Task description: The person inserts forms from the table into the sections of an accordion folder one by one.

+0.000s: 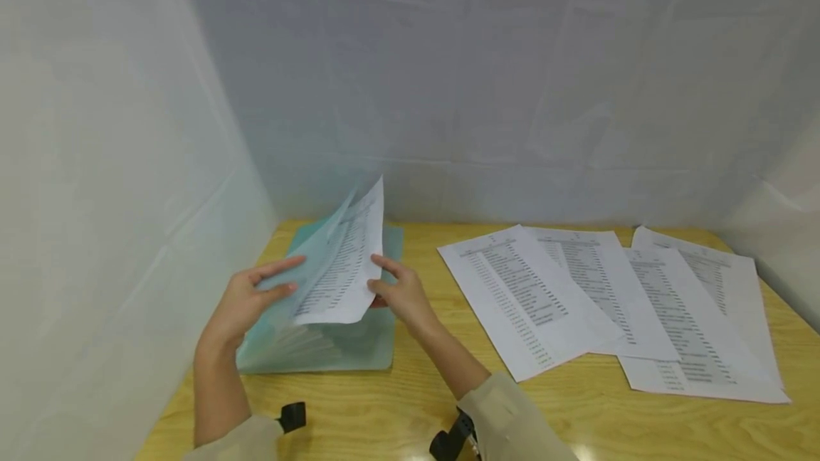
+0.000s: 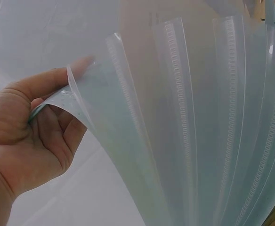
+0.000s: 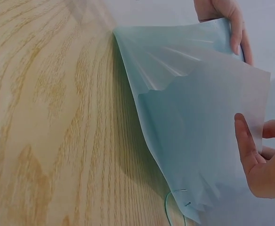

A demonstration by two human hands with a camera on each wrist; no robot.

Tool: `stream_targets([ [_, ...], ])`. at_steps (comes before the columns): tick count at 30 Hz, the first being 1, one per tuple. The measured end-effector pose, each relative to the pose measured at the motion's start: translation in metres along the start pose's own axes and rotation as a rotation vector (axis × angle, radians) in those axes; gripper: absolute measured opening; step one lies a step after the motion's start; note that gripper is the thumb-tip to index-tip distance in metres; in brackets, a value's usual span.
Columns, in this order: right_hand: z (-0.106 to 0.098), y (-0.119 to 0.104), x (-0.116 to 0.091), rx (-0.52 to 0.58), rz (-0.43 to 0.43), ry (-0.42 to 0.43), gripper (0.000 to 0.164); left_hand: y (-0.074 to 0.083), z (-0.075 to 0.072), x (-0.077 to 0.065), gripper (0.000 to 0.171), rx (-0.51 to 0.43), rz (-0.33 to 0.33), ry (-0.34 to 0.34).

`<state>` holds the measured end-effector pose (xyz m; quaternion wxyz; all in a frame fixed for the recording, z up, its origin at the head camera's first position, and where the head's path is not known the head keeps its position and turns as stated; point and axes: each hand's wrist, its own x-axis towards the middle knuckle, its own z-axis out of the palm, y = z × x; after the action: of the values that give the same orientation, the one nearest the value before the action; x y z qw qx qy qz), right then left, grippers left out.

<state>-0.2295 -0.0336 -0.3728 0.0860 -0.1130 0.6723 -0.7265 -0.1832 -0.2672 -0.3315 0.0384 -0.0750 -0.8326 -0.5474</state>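
Observation:
A translucent teal plastic folder (image 1: 368, 347) lies at the left of the table with its cover and upper leaves lifted. My left hand (image 1: 240, 304) holds these at their left edge, thumb on one face and fingers behind, as the left wrist view shows. Several clear pockets (image 2: 180, 94) with ribbed seams fan out beside that hand. A printed sheet (image 1: 342, 272) stands tilted against the raised leaves, its lower part over the folder. My right hand (image 1: 403, 297) pinches the sheet's right edge between thumb and fingers.
Several printed sheets (image 1: 512, 297) lie overlapping on the right half of the wooden table (image 1: 410, 404). White sheeting (image 1: 448, 91) hangs behind the table and at both sides. A thin green cord (image 3: 166, 207) loops from the folder's corner.

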Motion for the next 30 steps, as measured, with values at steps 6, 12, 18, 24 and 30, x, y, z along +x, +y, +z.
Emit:
stream_targets([
  [6,0.001,-0.016,-0.010,-0.001,0.012,-0.004,0.047,-0.002,0.001,0.001,0.046,-0.004,-0.009,-0.004],
  [12,0.002,-0.036,-0.022,-0.007,0.005,0.018,0.047,0.000,0.000,0.000,0.046,-0.008,-0.008,-0.007],
  [18,-0.002,-0.030,-0.014,0.005,0.019,0.015,0.046,0.000,-0.002,0.000,0.046,-0.013,0.013,-0.034],
  [24,-0.002,-0.032,-0.014,0.003,0.053,-0.001,0.045,-0.004,-0.002,0.000,0.046,-0.006,0.045,-0.061],
  [30,-0.003,-0.011,0.001,0.047,0.054,-0.013,0.046,-0.003,-0.003,0.000,0.046,-0.011,0.049,-0.075],
])
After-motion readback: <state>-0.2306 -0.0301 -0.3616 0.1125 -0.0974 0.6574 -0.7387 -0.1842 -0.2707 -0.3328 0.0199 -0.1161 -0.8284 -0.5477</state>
